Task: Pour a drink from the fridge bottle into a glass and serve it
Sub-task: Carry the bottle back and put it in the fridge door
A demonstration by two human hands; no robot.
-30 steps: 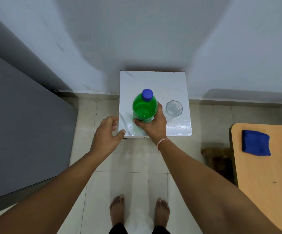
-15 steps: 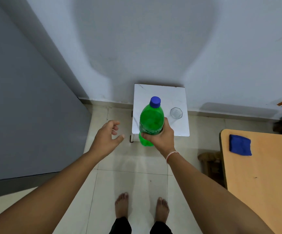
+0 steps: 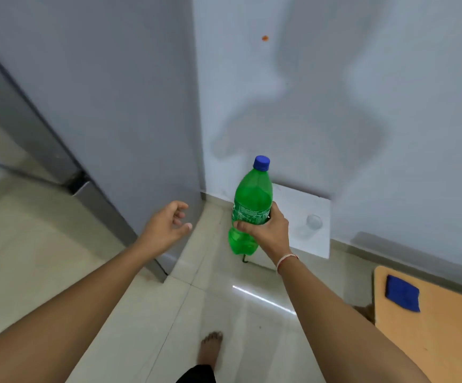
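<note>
My right hand [image 3: 267, 229] grips a green plastic bottle [image 3: 252, 200] around its label, holding it upright in the air with its blue cap [image 3: 261, 162] on. The bottle hangs over the floor at the left edge of a small white table [image 3: 293, 197]. A clear glass [image 3: 313, 222] stands on that table, to the right of my hand. My left hand [image 3: 166, 228] is held out empty with its fingers spread, near the grey fridge [image 3: 108, 106] on the left.
The grey fridge fills the left side, its lower corner [image 3: 160, 268] close to my left forearm. A wooden table [image 3: 431, 327] with a blue cloth [image 3: 402, 293] sits at the lower right. Pale floor tiles [image 3: 224, 299] lie ahead, with one bare foot [image 3: 210, 349] on them.
The bottle has come up off the white table and moved left, away from the glass. The view has swung left toward the fridge. My left hand has spread wider.
</note>
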